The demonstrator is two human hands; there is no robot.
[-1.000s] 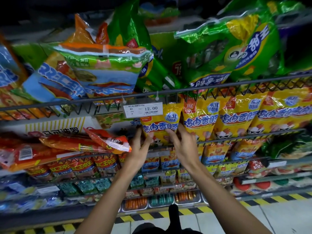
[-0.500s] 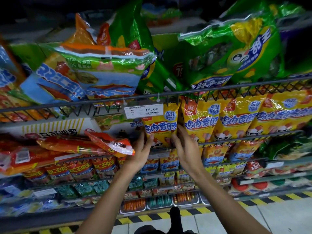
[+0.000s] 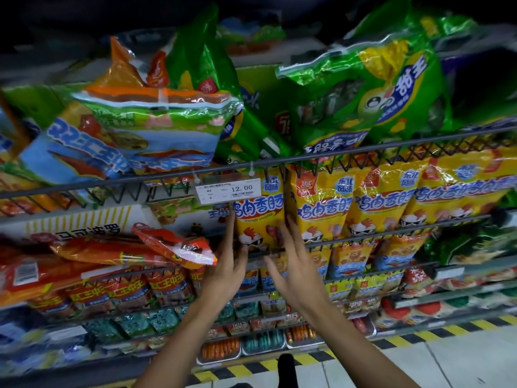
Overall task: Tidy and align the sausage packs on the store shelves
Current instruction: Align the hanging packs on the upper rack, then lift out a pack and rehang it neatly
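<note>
Head view. Both hands are raised to the leftmost yellow chicken-sausage pack [image 3: 258, 217], which stands at the left end of the yellow row, behind the front rail [image 3: 363, 233] of the middle wire shelf and just under the price tag [image 3: 228, 190] reading 12.00. The left hand [image 3: 228, 271] lies along the pack's left edge and the right hand [image 3: 298, 264] along its right edge; the fingers of both are straight and spread, flanking the pack rather than curling round it. Whether the fingertips actually press the film cannot be told.

The step in hand looks like squaring this pack. To do it well, press both side edges evenly with flat palms, bring the pack upright and flush with the neighbouring yellow pack [image 3: 321, 208] to its right, and set its bottom against the front rail so the printed face shows forward. Push low, near the rail, since a shove at the top would probably tip it back.

The yellow packs are glossy, crinkled plastic film, tall and pillow-shaped, bulging with sausages; the film should slide easily and dent under the fingers. On the upper wire shelf [image 3: 167, 175], green bags [image 3: 363, 88] and a blue-and-green bag [image 3: 156, 130] lean out over the front edge, slack and shiny. At the left end of the middle shelf, a red pack [image 3: 176, 243] lies tilted across flat red packs. The shelves are thin dark metal wire with a zigzag front.
</note>
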